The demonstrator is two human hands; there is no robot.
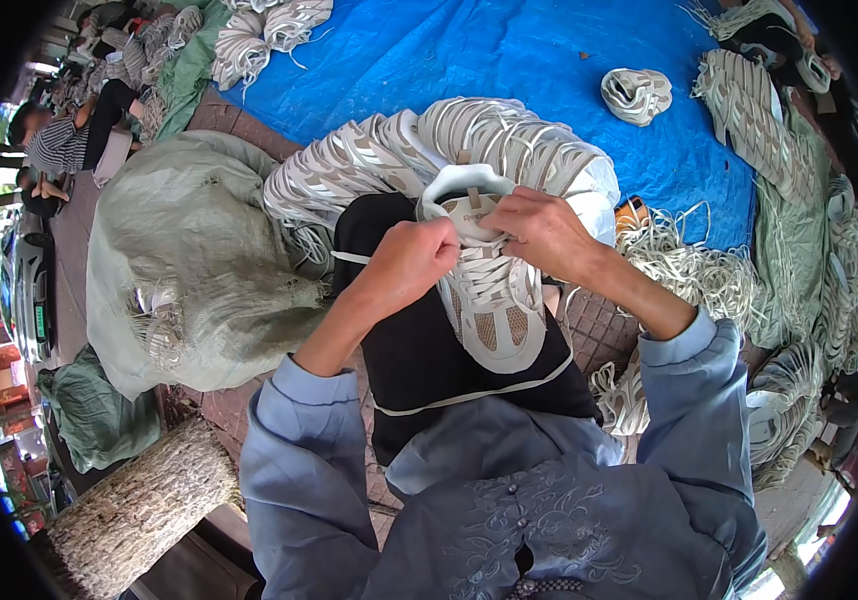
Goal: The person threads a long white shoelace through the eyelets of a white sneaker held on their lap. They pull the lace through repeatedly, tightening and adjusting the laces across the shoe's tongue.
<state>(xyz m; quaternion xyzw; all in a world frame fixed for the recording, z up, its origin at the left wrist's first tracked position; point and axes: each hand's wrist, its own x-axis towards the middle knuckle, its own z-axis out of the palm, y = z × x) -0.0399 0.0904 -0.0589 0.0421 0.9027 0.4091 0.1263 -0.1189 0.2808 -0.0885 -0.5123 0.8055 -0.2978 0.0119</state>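
Note:
A beige and white sneaker (494,310) rests on my lap over black cloth, its toe toward me and its collar away. White shoelace (489,275) criss-crosses its upper eyelets. My left hand (414,258) is closed in a pinch at the left eyelet row, and a loose lace end sticks out to its left. With bent fingers my right hand (544,232) grips the sneaker's right edge by the tongue; what lies under the fingertips is partly hidden. A long lace strand (479,397) lies across the black cloth below the toe.
Beyond my lap curves a row of stacked sneakers (514,135). A pale woven sack (189,260) bulges at left, above a log (144,510). At right lies a heap of laces (694,265). One sneaker (636,96) sits on the blue tarp (509,50). Another person (69,140) sits far left.

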